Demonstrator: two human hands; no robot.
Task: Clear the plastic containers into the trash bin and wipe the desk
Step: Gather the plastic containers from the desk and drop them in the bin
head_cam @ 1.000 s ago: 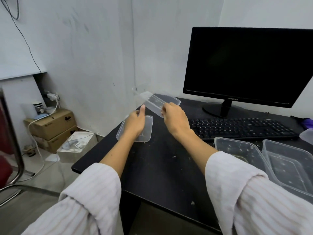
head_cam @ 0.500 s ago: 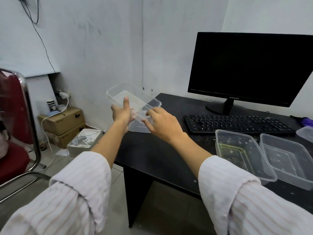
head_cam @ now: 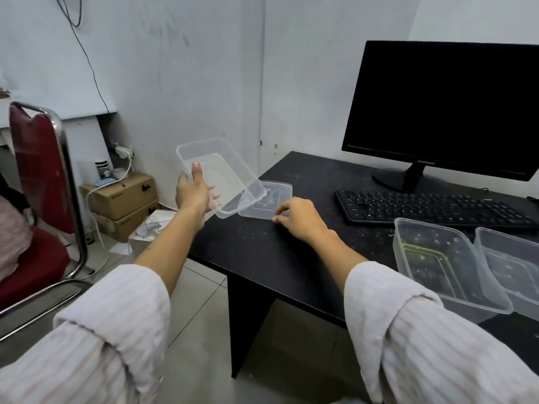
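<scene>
Clear plastic makes the containers hard to read: we count three tubs and one flat lid (head_cam: pixel 267 201), their edges faint against wall and tabletop (head_cam: pixel 262 252). We see the left hand (head_cam: pixel 194 193) gripping one empty container (head_cam: pixel 217 170) by its near rim, thumb up over the edge and fingers showing through the floor; the tub is tilted, held past the tabletop's left corner, and its lower corner overlaps the lid in our view, so contact cannot be judged. The right hand (head_cam: pixel 297 215) hangs just over the tabletop beside the lid, fingers loosely curled and holding nothing; whether the fingertips touch the lid we cannot tell. A second container (head_cam: pixel 443 263) with a yellowish residue stands at the near right, touching a third (head_cam: pixel 510 266) that the frame edge cuts off. Crumbs speckle the black surface. One monitor (head_cam: pixel 443 106) is cropped at the right, with one keyboard (head_cam: pixel 423 209) before it. At left we see one red chair (head_cam: pixel 38 182), partly out of frame, and two stacked cardboard boxes (head_cam: pixel 122 202); the small items on them are too blurred to name.
</scene>
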